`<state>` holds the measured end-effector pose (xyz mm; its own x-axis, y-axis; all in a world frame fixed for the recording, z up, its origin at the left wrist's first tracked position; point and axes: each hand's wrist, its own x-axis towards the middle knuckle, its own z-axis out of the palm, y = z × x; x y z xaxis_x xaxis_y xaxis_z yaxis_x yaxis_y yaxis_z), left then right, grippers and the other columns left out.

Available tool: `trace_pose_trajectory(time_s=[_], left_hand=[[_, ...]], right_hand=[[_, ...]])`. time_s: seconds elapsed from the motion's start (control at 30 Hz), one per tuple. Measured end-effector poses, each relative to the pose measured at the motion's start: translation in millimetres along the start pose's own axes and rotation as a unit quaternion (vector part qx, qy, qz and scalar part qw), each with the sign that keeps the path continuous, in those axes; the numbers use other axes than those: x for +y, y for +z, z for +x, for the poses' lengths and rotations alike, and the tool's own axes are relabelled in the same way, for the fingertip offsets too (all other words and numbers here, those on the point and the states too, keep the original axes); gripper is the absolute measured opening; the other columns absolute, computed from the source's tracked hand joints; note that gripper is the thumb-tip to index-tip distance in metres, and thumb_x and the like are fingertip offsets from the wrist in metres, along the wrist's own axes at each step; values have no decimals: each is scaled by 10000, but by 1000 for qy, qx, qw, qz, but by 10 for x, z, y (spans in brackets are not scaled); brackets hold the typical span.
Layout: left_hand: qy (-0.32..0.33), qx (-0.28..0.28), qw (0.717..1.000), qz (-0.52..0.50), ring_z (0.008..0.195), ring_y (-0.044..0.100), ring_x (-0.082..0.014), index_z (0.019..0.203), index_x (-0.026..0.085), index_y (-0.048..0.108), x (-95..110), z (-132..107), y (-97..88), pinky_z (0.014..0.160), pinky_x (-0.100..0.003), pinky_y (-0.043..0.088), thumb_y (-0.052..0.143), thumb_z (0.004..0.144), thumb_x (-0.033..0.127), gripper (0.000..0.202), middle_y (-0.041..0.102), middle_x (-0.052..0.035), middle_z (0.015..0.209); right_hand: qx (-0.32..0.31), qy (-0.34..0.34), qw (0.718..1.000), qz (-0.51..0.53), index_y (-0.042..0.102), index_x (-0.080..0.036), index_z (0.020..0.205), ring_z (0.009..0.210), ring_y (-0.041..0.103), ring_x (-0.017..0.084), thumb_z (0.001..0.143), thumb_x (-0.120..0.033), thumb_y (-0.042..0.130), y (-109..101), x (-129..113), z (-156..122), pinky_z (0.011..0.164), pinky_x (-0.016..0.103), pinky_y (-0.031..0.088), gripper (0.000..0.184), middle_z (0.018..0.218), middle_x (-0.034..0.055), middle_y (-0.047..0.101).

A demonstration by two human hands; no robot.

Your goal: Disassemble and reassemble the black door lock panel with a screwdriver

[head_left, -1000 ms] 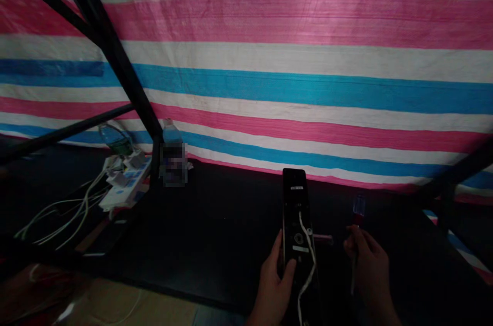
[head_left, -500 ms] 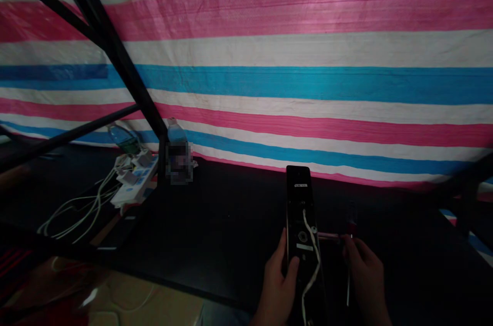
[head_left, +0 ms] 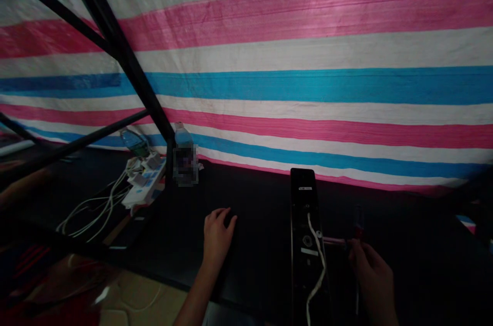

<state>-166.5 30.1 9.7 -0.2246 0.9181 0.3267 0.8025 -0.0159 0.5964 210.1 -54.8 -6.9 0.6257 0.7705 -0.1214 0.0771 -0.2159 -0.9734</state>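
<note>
A long black panel (head_left: 304, 280), resembling a door-lock body, lies on the dark table with its back side up. A whitish cable (head_left: 321, 269) runs down it, and thin pinkish wires (head_left: 334, 240) stick out from its right edge. My right hand (head_left: 373, 272) pinches the end of these wires. A screwdriver (head_left: 359, 226) with a clear and red handle lies under that hand, its shaft pointing towards me. To the left of the panel, my left hand (head_left: 219, 236) rests over the tabletop, fingers loosely bent and apart, nothing visible in them.
Back left, a white power strip (head_left: 144, 187) with plugs and pale cords sits beside a dark phone-like slab (head_left: 129, 231). Two plastic bottles, one upright (head_left: 184, 136) and one tilted (head_left: 134, 142), stand near a black metal frame (head_left: 142, 87). Another person's arm (head_left: 23, 185) shows far left.
My left hand has let go of the panel and moved left onto the table. The right hand keeps its pinch on the wires. The view has shifted slightly.
</note>
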Motion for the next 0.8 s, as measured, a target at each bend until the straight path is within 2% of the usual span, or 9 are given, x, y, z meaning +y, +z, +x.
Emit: trace_pose_trajectory(time_s=[0.17,0.3,0.43,0.53,0.7,0.8], left_hand=[[11,-12,1000,-10,985,618,-304,984,176,778,-30,-12,-5,916,-470,509,574,876,385,312,702,-113,1040],[8,-20,1000,-22,935,625,-300,878,195,777,-1,-11,-6,885,-466,502,566,875,371,275,715,-98,962],[-6,-27,999,-43,912,632,-314,848,196,774,17,-5,-29,879,-492,497,567,862,376,275,728,-102,926],[-24,-36,996,-77,906,667,-307,860,203,769,71,-43,-52,877,-484,513,569,867,399,280,754,-91,923],[-62,-76,982,-160,846,741,-258,886,215,776,325,-194,-117,776,-372,574,590,883,448,298,797,-54,894],[-120,-132,945,-273,808,744,-251,860,200,792,585,-302,-204,737,-336,567,688,809,421,250,803,-56,835]], right_hand=[[6,10,1000,-7,681,-152,758,538,481,127,671,-691,724,-5,-34,-21,465,220,373,547,591,-20,555],[0,4,1000,-19,703,-149,815,573,511,138,697,-673,719,-38,27,10,482,221,392,538,640,-5,604],[2,1,1000,-1,701,-145,809,536,483,119,697,-665,727,-32,60,36,466,219,373,532,619,-17,590],[12,7,1000,0,712,-137,835,555,518,125,680,-651,748,-13,27,21,471,219,394,538,649,-2,626],[47,-8,992,119,712,-173,897,629,640,190,684,-597,775,-126,-39,-87,530,292,527,479,723,30,688],[41,-20,986,158,710,-245,883,702,694,235,732,-593,734,-298,-61,-169,586,364,589,380,779,49,716]])
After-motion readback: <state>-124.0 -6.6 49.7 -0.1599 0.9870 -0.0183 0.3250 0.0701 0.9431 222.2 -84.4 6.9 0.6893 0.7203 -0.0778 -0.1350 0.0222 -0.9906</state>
